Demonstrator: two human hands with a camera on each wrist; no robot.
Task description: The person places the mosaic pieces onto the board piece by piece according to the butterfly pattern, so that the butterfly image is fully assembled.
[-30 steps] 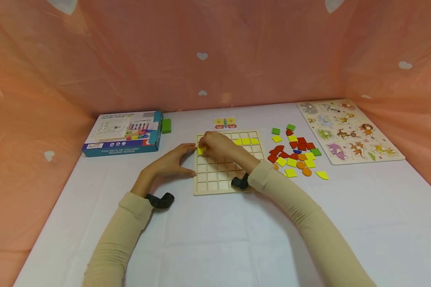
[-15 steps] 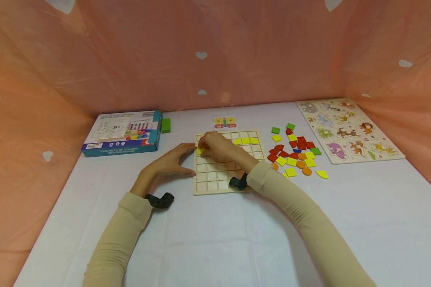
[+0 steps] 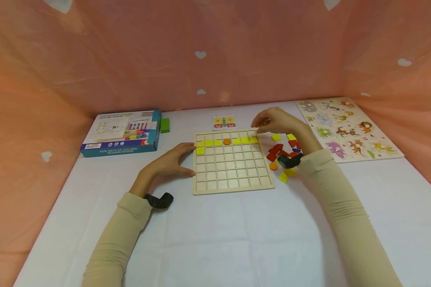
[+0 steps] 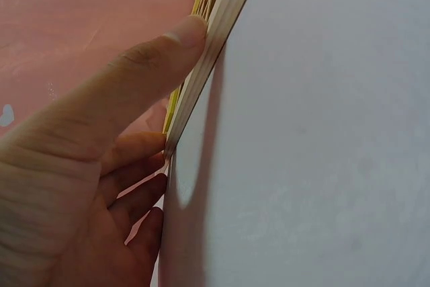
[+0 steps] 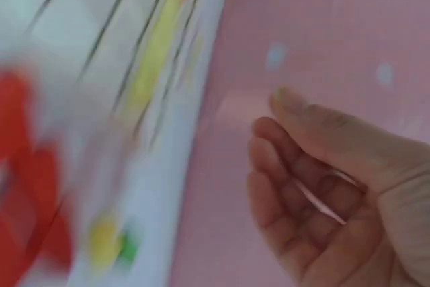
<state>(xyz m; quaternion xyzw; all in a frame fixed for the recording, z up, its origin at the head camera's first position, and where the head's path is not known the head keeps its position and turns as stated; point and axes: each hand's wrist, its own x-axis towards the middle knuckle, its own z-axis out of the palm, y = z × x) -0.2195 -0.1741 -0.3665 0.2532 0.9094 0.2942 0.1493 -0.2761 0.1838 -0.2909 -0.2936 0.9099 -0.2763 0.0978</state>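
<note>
A wooden grid board (image 3: 233,174) lies on the table in the head view. My left hand (image 3: 169,161) rests at its left edge, fingers extended, and the left wrist view shows the thumb (image 4: 185,31) against the board's side. Yellow pieces and one orange disc (image 3: 227,142) run across the board's second row. A yellow square (image 3: 200,150) sits below that row's left end. My right hand (image 3: 278,119) is raised over the board's far right corner. Its fingers are loosely bent with nothing between them in the right wrist view. A small butterfly pattern card (image 3: 224,122) lies behind the board.
Loose red pieces (image 3: 275,151), yellow and orange ones lie right of the board, partly hidden by the right wrist. An animal puzzle board (image 3: 353,137) is farther right. A boxed bead set (image 3: 120,133) and a green block (image 3: 165,125) stand at the back left.
My right hand has left the yellow square at the board's left side and moved right, past the board's far right corner. The square stays in its cell. My left hand has not moved.
</note>
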